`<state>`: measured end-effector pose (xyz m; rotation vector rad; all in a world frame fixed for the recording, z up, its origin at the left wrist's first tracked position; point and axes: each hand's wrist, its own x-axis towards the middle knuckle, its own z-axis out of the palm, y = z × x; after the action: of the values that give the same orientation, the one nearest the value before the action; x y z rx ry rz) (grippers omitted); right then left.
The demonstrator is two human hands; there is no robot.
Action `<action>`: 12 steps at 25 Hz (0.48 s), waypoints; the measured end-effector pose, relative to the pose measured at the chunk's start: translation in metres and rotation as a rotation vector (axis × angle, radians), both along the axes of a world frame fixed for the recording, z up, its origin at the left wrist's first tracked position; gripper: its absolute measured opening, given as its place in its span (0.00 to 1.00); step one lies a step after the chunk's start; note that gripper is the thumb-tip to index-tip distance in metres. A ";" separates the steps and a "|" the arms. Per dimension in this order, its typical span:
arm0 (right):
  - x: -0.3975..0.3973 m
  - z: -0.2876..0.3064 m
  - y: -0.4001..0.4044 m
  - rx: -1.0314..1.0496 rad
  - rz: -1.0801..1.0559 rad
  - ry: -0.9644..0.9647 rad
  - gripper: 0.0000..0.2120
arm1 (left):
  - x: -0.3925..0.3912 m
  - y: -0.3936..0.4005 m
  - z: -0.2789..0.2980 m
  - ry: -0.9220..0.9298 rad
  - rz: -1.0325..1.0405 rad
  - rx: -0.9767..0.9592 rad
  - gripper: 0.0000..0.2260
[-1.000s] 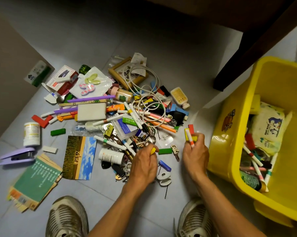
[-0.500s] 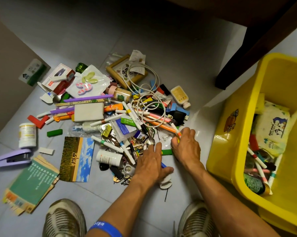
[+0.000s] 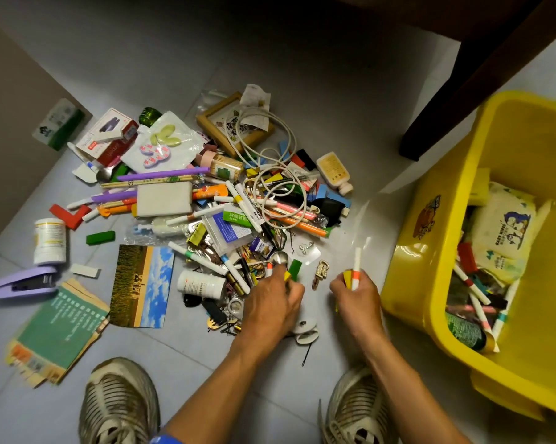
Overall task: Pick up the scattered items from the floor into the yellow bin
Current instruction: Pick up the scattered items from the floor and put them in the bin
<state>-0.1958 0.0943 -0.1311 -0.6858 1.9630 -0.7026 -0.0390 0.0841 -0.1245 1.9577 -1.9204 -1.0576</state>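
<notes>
A heap of small items (image 3: 225, 200) lies scattered on the grey tiled floor: markers, blocks, a cable, bottles, cards. The yellow bin (image 3: 408, 283) stands at the right, holding wipes, markers and other things. My left hand (image 3: 272, 307) rests at the near edge of the heap, closed on a green block (image 3: 294, 269) and a small yellow piece, next to a metal spoon (image 3: 280, 258). My right hand (image 3: 358, 296) is just left of the bin, gripping a white marker with an orange band (image 3: 356, 267) and a yellow block (image 3: 347, 278).
A metal key charm (image 3: 321, 273) lies between my hands. A purple stapler (image 3: 23, 283), a green booklet (image 3: 59, 328) and a postcard (image 3: 142, 286) lie at the left. My shoes (image 3: 119, 402) are at the bottom. A dark table leg (image 3: 481, 78) stands behind the bin.
Both hands had reached flat into the heap half a second ago. Now they have drawn back and closed: the left holds the green block, the right lifts the marker and yellow block.
</notes>
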 end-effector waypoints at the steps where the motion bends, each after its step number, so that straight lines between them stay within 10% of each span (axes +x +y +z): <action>1: 0.004 -0.002 -0.004 -0.008 0.140 0.100 0.06 | 0.007 0.008 0.003 0.053 0.094 0.018 0.06; 6: 0.026 -0.013 -0.025 0.087 0.544 0.391 0.13 | 0.022 0.061 0.008 -0.001 0.071 0.100 0.09; 12: -0.003 0.001 0.035 0.103 0.027 0.026 0.03 | -0.017 0.072 -0.002 -0.149 0.066 0.100 0.14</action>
<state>-0.1988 0.1294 -0.1303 -0.6609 1.9955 -0.5747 -0.0564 0.1562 -0.1267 2.1961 -1.8939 -1.0355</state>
